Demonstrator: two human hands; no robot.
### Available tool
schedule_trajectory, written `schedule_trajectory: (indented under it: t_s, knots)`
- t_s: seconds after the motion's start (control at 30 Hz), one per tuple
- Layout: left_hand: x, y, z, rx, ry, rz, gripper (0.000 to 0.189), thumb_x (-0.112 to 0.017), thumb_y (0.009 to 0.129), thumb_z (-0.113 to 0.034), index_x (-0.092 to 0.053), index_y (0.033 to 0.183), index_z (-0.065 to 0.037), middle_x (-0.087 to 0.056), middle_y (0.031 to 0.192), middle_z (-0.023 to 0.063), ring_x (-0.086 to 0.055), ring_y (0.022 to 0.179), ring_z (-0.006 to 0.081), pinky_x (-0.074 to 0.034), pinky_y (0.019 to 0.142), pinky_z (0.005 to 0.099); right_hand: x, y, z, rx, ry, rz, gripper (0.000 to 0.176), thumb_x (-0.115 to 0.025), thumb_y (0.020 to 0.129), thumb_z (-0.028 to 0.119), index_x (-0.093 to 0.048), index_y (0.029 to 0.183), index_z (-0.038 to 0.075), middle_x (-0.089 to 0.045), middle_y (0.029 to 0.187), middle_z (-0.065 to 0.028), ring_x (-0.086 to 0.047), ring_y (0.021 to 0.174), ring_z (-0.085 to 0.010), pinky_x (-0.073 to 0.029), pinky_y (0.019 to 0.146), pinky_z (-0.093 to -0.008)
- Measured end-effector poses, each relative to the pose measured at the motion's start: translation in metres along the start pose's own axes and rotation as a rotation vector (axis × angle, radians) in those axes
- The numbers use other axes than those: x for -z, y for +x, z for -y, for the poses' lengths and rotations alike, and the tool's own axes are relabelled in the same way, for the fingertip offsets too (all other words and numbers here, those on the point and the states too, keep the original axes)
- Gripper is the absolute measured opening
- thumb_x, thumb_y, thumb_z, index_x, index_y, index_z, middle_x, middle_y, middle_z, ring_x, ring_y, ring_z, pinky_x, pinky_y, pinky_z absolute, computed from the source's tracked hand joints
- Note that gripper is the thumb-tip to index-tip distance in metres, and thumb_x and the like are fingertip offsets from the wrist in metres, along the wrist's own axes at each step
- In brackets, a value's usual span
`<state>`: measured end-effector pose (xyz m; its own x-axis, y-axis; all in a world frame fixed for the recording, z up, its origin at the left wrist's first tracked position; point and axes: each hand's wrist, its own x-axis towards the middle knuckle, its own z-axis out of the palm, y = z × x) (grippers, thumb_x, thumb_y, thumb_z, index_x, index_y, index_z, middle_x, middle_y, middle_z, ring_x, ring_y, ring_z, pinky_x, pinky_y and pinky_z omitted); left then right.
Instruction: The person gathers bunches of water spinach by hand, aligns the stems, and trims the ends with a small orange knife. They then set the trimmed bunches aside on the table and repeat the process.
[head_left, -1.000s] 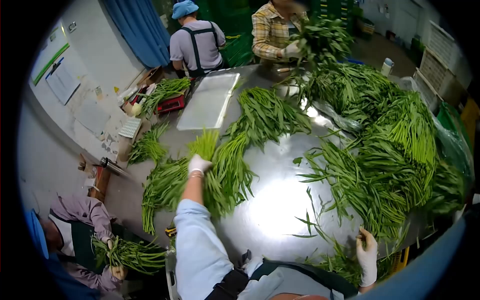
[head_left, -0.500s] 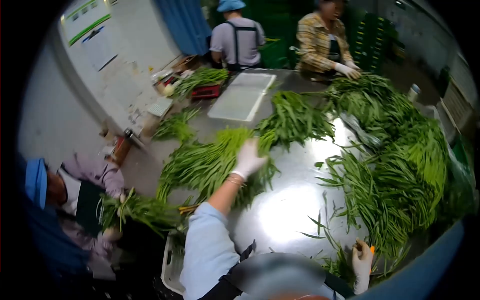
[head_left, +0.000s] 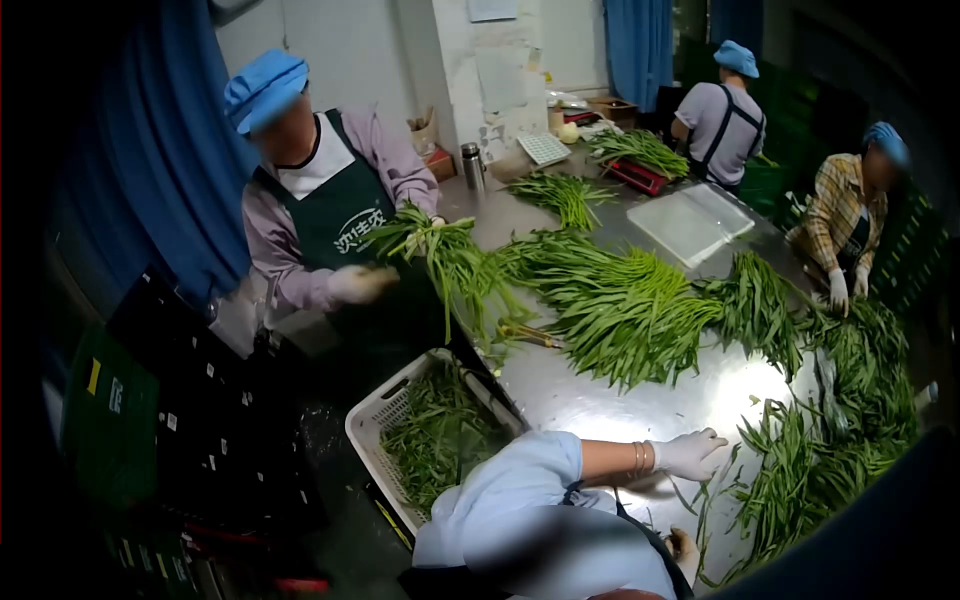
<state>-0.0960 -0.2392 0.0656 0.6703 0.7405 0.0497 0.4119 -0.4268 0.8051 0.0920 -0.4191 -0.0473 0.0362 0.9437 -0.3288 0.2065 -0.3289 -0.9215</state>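
My left hand (head_left: 690, 455), in a white glove with bangles at the wrist, reaches right over the metal table. Its fingers are stretched loosely apart with nothing visible in them, close to loose leafy stems (head_left: 704, 510). Down at the near edge, my right hand (head_left: 684, 553), also gloved, is curled and partly hidden by my body; what it holds, if anything, does not show. A large heap of long-leaved greens (head_left: 785, 480) lies to the right of both hands. Farther off, a spread bunch of leafy green stems (head_left: 630, 305) covers the table's middle.
Beside the table's left edge stands a white basket (head_left: 365, 430) holding leaves. A co-worker in a green apron (head_left: 355, 225) holds a bunch of greens (head_left: 455, 255). Two more people work at the far side, near a clear tray (head_left: 690, 222) and a red scale (head_left: 640, 176).
My left hand has left the middle bunch and come back toward me, to the right side. The view has swung left, bringing the basket and green-aproned co-worker into fuller sight.
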Motion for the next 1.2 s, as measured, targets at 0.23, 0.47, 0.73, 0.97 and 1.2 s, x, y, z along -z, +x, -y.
schedule_trajectory:
  t_s: [0.23,0.47,0.73,0.97,1.2]
  knots:
    - [-0.01,-0.032,0.027,0.072,-0.089,-0.016,0.071,-0.062,0.069,-0.03,-0.037,0.13,-0.002,-0.042,0.118,0.0237,-0.048,0.106,0.0382,-0.04,0.091,0.0378,-0.037,-0.028,0.021,0.206,-0.263,0.167,0.025,-0.053,0.083,0.005,-0.056,0.106,-0.002,-0.06,0.088,-0.0169,-0.059,0.085,-0.0249,-0.046,0.077,-0.0305]
    - [-0.049,-0.025,0.04,0.078,-0.441,0.079,0.064,-0.065,0.079,-0.021,-0.034,0.132,-0.004,-0.032,0.129,0.0189,-0.045,0.117,0.0347,-0.043,0.095,0.037,-0.031,-0.057,0.061,0.13,-0.297,-0.022,0.026,-0.051,0.085,0.015,-0.059,0.105,0.0,-0.061,0.096,-0.0217,-0.059,0.092,-0.0312,-0.045,0.082,-0.0344]
    - [-0.086,-0.004,0.012,0.072,-0.376,0.274,0.058,-0.066,0.077,-0.011,-0.039,0.127,0.0,-0.041,0.121,0.0165,-0.049,0.113,0.0288,-0.041,0.095,0.0335,0.006,-0.075,0.042,0.205,-0.339,-0.262,0.025,-0.053,0.083,0.013,-0.06,0.102,-0.001,-0.062,0.093,-0.0194,-0.059,0.087,-0.0322,-0.046,0.078,-0.0365]
    - [-0.096,0.012,-0.001,-0.35,0.131,0.182,0.07,-0.076,0.062,-0.029,-0.046,0.119,0.0,-0.043,0.118,0.025,-0.043,0.109,0.0394,-0.038,0.092,0.044,0.076,-0.089,0.038,0.211,-0.35,-0.942,0.021,-0.055,0.078,0.012,-0.063,0.095,0.002,-0.061,0.081,-0.0164,-0.059,0.076,-0.0313,-0.048,0.07,-0.0371]
    - [-0.1,0.002,-0.02,-0.51,0.557,0.639,0.102,-0.073,0.058,-0.055,-0.024,0.14,-0.018,-0.023,0.139,0.0251,-0.015,0.129,0.0472,-0.01,0.102,0.0613,0.172,-0.093,0.064,0.169,-0.491,-1.127,0.026,-0.058,0.078,0.014,-0.059,0.1,0.002,-0.058,0.097,-0.0155,-0.054,0.095,-0.0317,-0.043,0.084,-0.0383]
